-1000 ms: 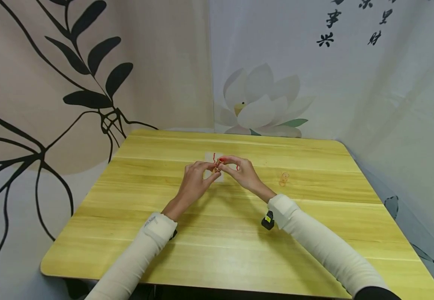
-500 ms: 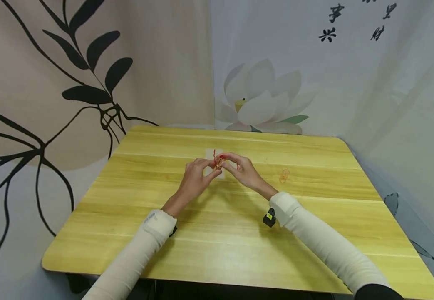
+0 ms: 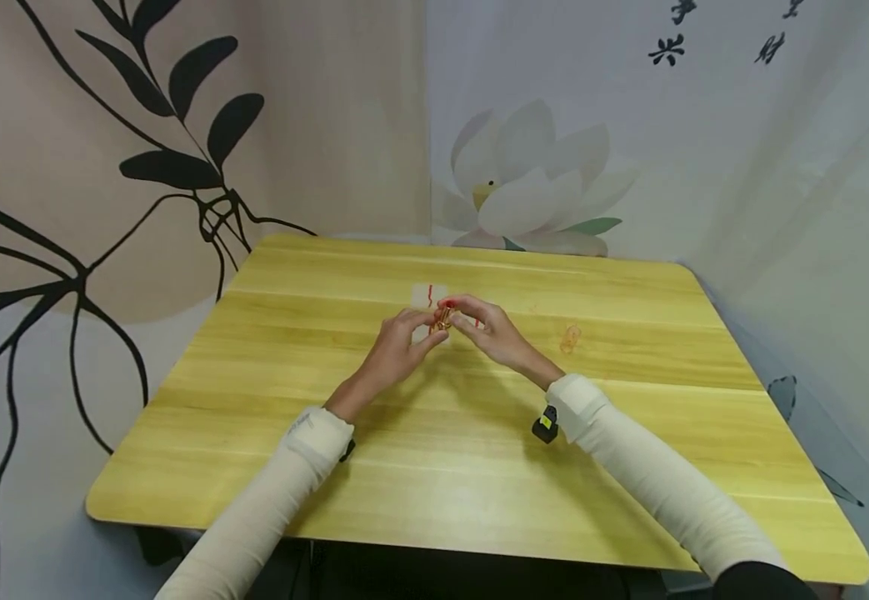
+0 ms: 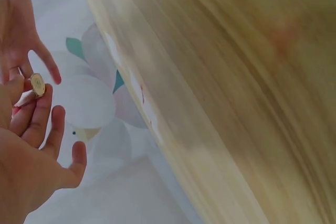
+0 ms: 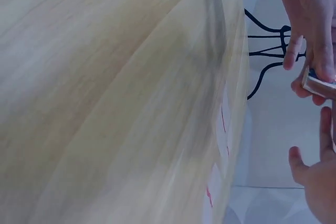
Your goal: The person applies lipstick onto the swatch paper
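Observation:
In the head view, my two hands meet above the far middle of the table. A small shiny gold tube, looking like a lipstick (image 3: 445,317), sits between their fingertips. My left hand (image 3: 397,346) pinches it from the left. From the right, my right hand (image 3: 500,336) has thumb and index finger on its upper part, where some red shows. The left wrist view shows the lipstick's flat gold, many-sided end (image 4: 38,84) between the left fingers. Fingers hide much of it in the right wrist view. White paper (image 3: 420,293) with red strokes lies beyond and below the hands.
A thin orange looped thing or mark (image 3: 571,338) is on the wooden table (image 3: 674,467), right of the hands. Printed curtains (image 3: 344,117) hang behind the table's far edge. A black wrist camera (image 3: 545,425) sits under the right cuff.
The head view has tilted down, so the table appears higher. Both hands stay together on the lipstick, with only slight finger movement and a small shift to the right in the picture.

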Motion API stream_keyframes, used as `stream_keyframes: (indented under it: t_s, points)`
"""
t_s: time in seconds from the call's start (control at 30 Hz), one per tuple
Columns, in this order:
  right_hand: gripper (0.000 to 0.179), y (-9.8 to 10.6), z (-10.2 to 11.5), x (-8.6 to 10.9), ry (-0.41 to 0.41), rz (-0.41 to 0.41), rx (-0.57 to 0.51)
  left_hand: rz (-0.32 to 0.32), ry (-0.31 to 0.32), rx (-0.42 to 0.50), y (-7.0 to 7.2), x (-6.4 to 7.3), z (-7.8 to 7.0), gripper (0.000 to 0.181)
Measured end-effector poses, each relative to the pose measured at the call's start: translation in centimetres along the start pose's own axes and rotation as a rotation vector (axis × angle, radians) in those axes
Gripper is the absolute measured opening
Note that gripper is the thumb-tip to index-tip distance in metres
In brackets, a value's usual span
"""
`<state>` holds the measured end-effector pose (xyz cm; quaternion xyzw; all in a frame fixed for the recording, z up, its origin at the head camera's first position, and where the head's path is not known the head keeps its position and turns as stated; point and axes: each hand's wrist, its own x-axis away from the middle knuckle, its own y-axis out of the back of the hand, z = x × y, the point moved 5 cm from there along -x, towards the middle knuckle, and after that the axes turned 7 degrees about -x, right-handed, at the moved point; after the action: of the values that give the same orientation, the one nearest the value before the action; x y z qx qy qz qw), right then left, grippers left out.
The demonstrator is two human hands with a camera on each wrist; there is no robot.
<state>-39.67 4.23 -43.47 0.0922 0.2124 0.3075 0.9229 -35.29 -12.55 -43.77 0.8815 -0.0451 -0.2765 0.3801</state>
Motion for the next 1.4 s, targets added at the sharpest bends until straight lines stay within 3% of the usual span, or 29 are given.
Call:
stream_keyframes:
  t_s: [0.13,0.23,0.47,0.6,0.77,0.9,1.0,1.27,1.4]
  points:
    - [0.044,1.0,0.6,-0.1,-0.025,0.041,0.021,0.004,0.018,-0.011,0.1,0.1,0.1,0.040]
    - [0.048,2.7,1.3,-0.3,-0.052,0.028,0.086,-0.018,0.029,-0.026,0.5,0.0,0.3,0.041]
    - [0.041,7.9,0.9,0.1,-0.138,-0.088,0.482,-0.045,0.085,-0.012,1.0,0.2,0.9,0.039]
    - [0.039,10.3,-0.8,1.7,-0.255,-0.069,0.623,-0.042,0.109,-0.012,0.8,0.7,1.2,0.034]
    - [0.050,12.5,-1.9,4.2,-0.461,0.038,0.772,-0.039,0.106,-0.014,0.7,1.2,1.4,0.032]
    - [0.057,13.7,-1.7,6.0,-0.596,0.106,0.800,-0.035,0.098,-0.033,0.9,1.3,1.6,0.033]
    - [0.053,14.4,-1.6,6.7,-0.627,0.135,0.796,-0.048,0.088,-0.042,1.2,1.1,1.5,0.031]
    - [0.040,14.6,-2.1,7.6,-0.561,0.087,0.711,-0.030,0.069,-0.051,1.0,1.0,1.2,0.029]
    - [0.040,14.0,-1.4,7.1,-0.462,0.012,0.645,-0.004,0.086,-0.086,0.8,1.0,0.9,0.029]
